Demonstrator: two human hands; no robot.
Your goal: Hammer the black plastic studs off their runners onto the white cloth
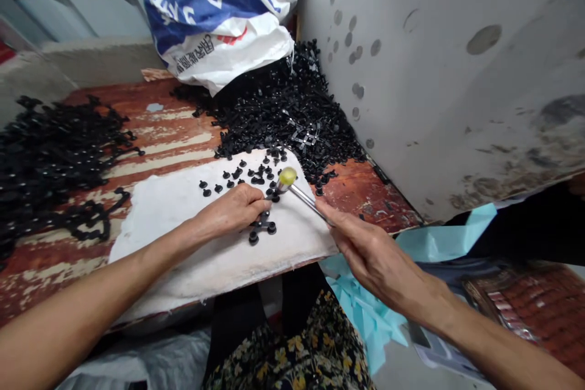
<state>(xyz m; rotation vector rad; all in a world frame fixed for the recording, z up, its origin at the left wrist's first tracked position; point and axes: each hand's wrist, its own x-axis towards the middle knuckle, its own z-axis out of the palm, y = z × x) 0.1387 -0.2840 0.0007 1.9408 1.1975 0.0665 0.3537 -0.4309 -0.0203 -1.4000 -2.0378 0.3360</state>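
Black sprue [261, 226] pinched by left hand [233, 210] | right hand [365, 250] grips mallet [297, 187] | loose pile [287, 109] behind

Bare forearms, floral garment

Both forearms uncovered from elbow to wrist, no sleeves, no watch, no bracelet in sight. Left hand [233, 210] and right hand [372, 256] ungloved, no rings visible. At the lap, dark cloth [297, 353] printed with small yellow and pale flowers and leafy sprigs.
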